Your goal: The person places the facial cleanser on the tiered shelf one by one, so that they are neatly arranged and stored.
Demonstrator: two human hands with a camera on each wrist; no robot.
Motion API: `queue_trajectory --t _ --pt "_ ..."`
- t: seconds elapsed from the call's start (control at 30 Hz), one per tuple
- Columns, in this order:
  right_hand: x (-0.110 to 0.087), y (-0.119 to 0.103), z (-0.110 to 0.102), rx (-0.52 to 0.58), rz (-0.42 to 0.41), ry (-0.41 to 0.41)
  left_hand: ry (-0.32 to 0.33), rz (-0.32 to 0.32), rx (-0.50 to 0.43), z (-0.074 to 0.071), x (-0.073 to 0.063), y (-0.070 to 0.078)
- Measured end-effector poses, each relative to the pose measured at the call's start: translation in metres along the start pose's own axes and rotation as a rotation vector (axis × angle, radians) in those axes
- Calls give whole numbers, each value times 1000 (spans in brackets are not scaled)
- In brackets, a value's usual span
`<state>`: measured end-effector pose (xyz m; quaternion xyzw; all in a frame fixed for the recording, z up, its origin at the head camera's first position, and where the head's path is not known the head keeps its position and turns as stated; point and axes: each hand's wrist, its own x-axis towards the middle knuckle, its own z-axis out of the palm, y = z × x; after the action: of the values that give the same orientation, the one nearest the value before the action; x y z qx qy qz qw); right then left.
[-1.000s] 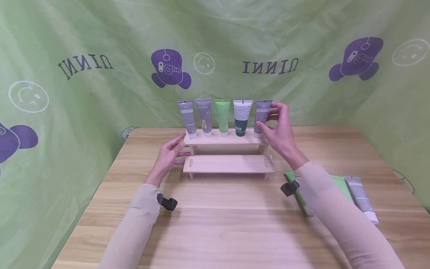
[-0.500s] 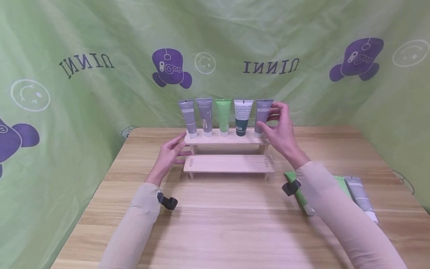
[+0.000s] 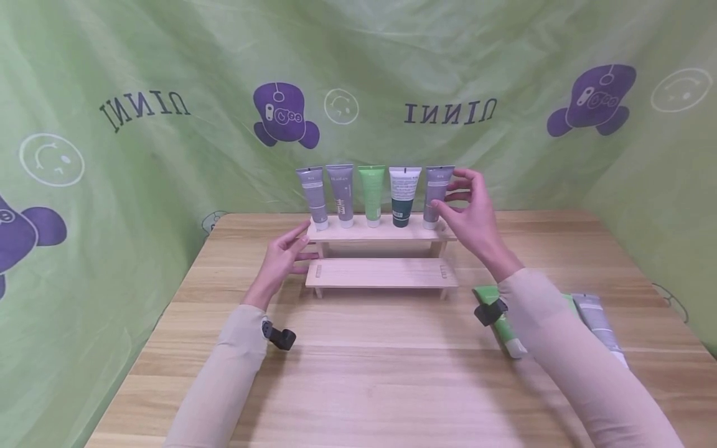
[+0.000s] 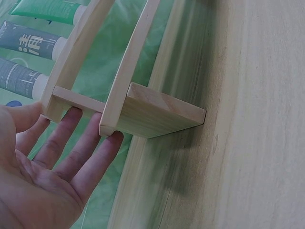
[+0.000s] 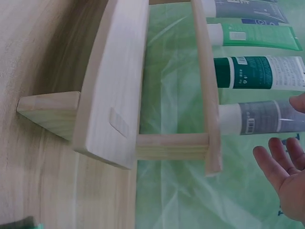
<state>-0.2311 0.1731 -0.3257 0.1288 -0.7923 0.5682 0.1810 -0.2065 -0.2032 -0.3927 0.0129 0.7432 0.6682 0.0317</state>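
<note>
Head view: observed a grey plastic tube with white cap (image 3: 439, 186) standing cap-down at the upper right end of a two-tier pale wooden stand (image 3: 381, 273). Noted right hand (image 3: 475, 210) beside the tube, thumb and fingers apart; cannot tell whether touching. Noted left hand (image 3: 280, 258) touching the stand's left edge, digits extended and spread. Found a bright green plastic tube (image 3: 508, 335) lying toward the right edge of the wooden tabletop (image 3: 364, 373).

From your head, the camera looks forward and down, farthest back, framing the full width of the two-tier pale wooden stand (image 3: 381, 274) against the green cloth with purple printed figures (image 3: 364, 43). Your left-wrist camera looks from close by the stand's left end, with up toward frame-left; your right-wrist camera, close by its right end, has up toward frame-right. Both wrist views share the light-green squeeze tube with a white cap (image 5: 259, 36).
</note>
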Motion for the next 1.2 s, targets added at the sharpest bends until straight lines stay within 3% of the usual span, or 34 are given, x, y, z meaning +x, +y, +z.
queue_trajectory --t 0.27,0.57,0.83,1.2 --pt "-1 -7 -17 16 38 30 -6 5 -13 0 0 0" --pt "-7 -11 -43 119 171 34 -11 0 -16 -1 1 0" --pt "-20 -10 -79 118 250 -1 -11 5 -1 -1 2 0" --pt "-50 10 -139 263 327 -23 -19 -6 -11 -1 2 -1"
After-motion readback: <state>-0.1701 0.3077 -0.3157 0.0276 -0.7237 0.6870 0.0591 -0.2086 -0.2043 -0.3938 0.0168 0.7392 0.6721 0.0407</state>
